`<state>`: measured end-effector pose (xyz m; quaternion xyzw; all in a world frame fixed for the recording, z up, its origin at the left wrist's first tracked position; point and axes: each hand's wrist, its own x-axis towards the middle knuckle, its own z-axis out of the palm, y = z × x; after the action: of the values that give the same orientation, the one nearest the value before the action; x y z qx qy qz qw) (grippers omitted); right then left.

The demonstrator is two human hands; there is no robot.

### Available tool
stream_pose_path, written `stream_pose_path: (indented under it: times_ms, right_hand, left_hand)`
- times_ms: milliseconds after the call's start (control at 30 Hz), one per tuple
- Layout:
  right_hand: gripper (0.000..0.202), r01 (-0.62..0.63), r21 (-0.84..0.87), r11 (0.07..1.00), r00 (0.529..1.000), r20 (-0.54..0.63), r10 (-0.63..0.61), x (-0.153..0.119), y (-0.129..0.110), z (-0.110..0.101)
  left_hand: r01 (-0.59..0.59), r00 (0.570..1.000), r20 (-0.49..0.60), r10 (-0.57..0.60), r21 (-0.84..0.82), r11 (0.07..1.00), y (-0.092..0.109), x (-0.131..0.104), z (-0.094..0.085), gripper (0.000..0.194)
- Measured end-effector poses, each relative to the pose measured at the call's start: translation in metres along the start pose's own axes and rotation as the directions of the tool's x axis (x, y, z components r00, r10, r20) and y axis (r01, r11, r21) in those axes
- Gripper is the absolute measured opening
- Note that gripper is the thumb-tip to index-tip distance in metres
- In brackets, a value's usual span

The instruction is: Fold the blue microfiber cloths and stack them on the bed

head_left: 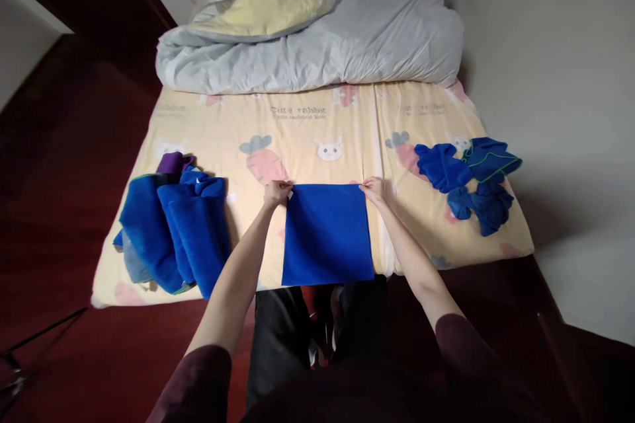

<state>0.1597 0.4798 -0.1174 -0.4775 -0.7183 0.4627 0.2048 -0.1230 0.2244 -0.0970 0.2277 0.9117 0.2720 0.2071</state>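
A flat, square blue cloth (327,234), most likely a towel, lies at the front edge of the bed. Its far left corner is pinched by my left hand (278,192), beside a small white tag. My right hand (373,190) pinches the far right corner between thumb and fingers. The cloth is spread out between both hands, and its near edge reaches the mattress edge above my legs.
To the left lies a pile of blue cloths (193,225) with a purple one (171,164) behind. Crumpled blue cloths (479,175), one green-edged, lie at right. A grey quilt (387,26) is bunched at the back of the patterned bed (307,139). A wall (560,112) stands right.
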Motion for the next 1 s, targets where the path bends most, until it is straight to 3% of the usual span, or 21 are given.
stream_pose_path:
  times_ms: [233, 333, 433, 500, 600, 633, 700, 767, 800, 900, 933, 1000]
  right_hand:
    - [0.026, -0.088, -0.243, 0.966, 0.980, 0.155, 0.128, 0.017, -0.020, -0.003]
    - [0.036, -0.157, -0.271, 0.950, 0.941, 0.252, 0.228, 0.021, -0.032, -0.006]
    - [0.042, -0.182, -0.300, 0.936, 0.927, 0.266, 0.266, 0.025, -0.037, -0.010]
    - [0.037, -0.125, -0.361, 0.924, 0.949, 0.228, 0.217, 0.026, -0.040, -0.011]
    - [0.021, -0.007, -0.483, 0.876, 0.990, 0.120, 0.074, 0.019, -0.049, -0.004]
    - [0.024, 0.039, -0.516, 0.856, 0.996, 0.088, 0.008, 0.012, -0.053, 0.001]
    - [0.039, 0.153, -0.566, 0.810, 0.988, 0.067, -0.140, -0.011, -0.062, 0.015]
    - [0.051, 0.317, -0.579, 0.751, 0.946, 0.143, -0.290, -0.043, -0.067, 0.032]
    - [0.054, 0.419, -0.559, 0.715, 0.907, 0.228, -0.354, -0.059, -0.066, 0.039]
    - [0.059, 0.647, -0.438, 0.624, 0.753, 0.496, -0.433, -0.092, -0.051, 0.043]
    - [0.060, 0.659, -0.422, 0.622, 0.738, 0.525, -0.425, -0.094, -0.044, 0.040]
    - [0.063, 0.599, -0.458, 0.657, 0.789, 0.478, -0.386, -0.081, -0.031, 0.029]
  left_hand:
    - [-0.101, 0.971, 0.236, 0.025, 0.318, 0.943, 0.010, 0.012, -0.010, 0.029]
    - [-0.174, 0.946, 0.321, 0.054, 0.359, 0.917, 0.015, 0.016, -0.015, 0.021]
    - [-0.259, 0.926, 0.357, 0.126, 0.353, 0.899, 0.015, 0.017, -0.019, 0.019]
    - [-0.253, 0.943, 0.298, 0.146, 0.361, 0.898, 0.017, 0.016, -0.020, 0.019]
    - [-0.151, 0.987, 0.113, 0.117, 0.360, 0.921, 0.028, 0.012, -0.018, 0.026]
    - [-0.128, 0.992, 0.049, 0.118, 0.345, 0.930, 0.034, 0.009, -0.015, 0.029]
    - [-0.142, 0.982, -0.079, 0.174, 0.308, 0.941, 0.047, -0.005, -0.005, 0.036]
    - [-0.268, 0.935, -0.156, 0.318, 0.276, 0.923, 0.055, -0.028, 0.011, 0.045]
    - [-0.374, 0.897, -0.139, 0.419, 0.264, 0.889, 0.055, -0.042, 0.020, 0.049]
    - [-0.660, 0.749, 0.089, 0.656, 0.184, 0.728, 0.038, -0.075, 0.041, 0.056]
    - [-0.682, 0.732, 0.134, 0.668, 0.163, 0.713, 0.028, -0.080, 0.044, 0.060]
    - [-0.630, 0.777, 0.129, 0.616, 0.161, 0.760, 0.009, -0.076, 0.043, 0.066]
